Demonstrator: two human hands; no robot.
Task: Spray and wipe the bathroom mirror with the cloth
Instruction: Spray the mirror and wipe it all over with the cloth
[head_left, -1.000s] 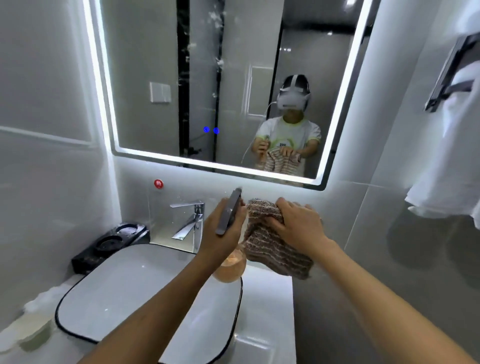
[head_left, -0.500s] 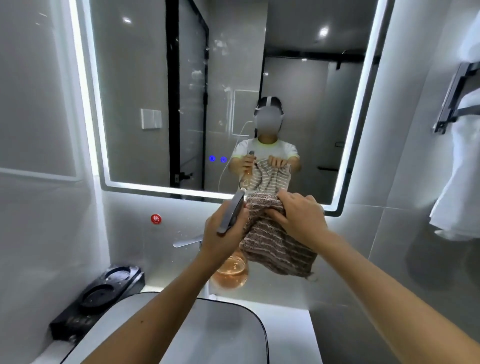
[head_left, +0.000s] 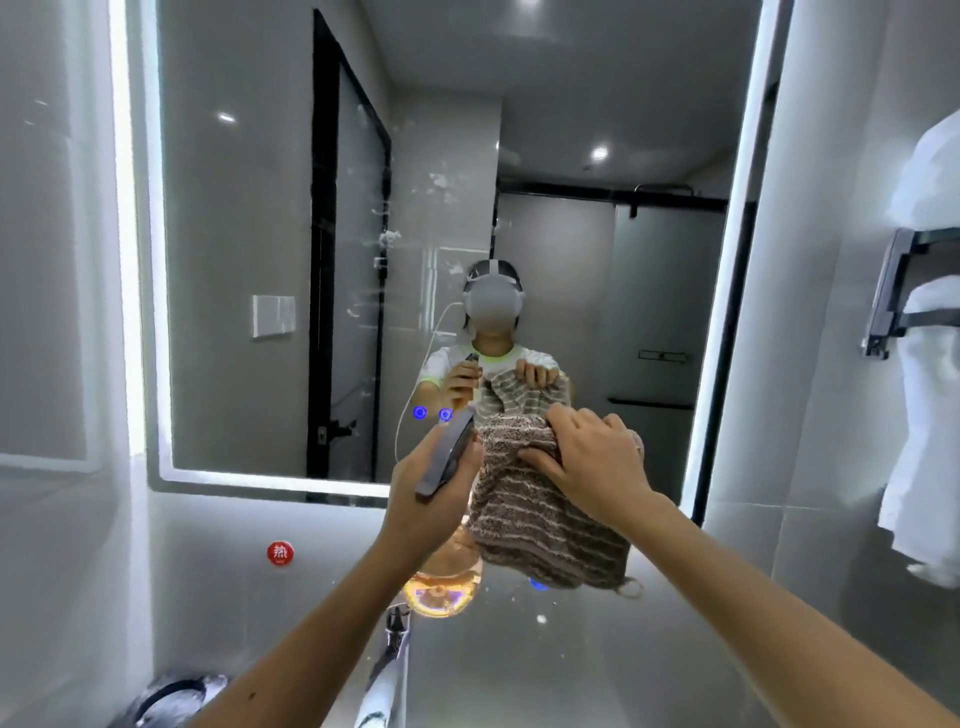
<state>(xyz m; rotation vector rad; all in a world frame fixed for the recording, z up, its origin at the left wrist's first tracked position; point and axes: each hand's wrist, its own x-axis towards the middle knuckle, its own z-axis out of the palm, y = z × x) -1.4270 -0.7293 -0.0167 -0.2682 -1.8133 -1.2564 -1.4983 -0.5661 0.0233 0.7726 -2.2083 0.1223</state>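
Observation:
The lit-edged bathroom mirror fills the wall ahead, with white smudges near its middle. My left hand is raised in front of its lower edge, wrapped around a spray bottle with amber liquid and a grey head pointing up toward the glass. Right beside it my right hand grips the top of a brown striped cloth, which hangs down below my fingers. The cloth is close to the bottle and apart from the glass. My reflection shows both hands holding the same things.
A chrome tap stands below my hands. White towels hang from a dark rack on the right wall. A red round sticker is on the wall under the mirror, and a black tray sits at the lower left.
Both hands have risen with the bottle and the cloth from above the basin to the mirror's lower edge. My view has tilted up and closer, so the basin has dropped out of sight.

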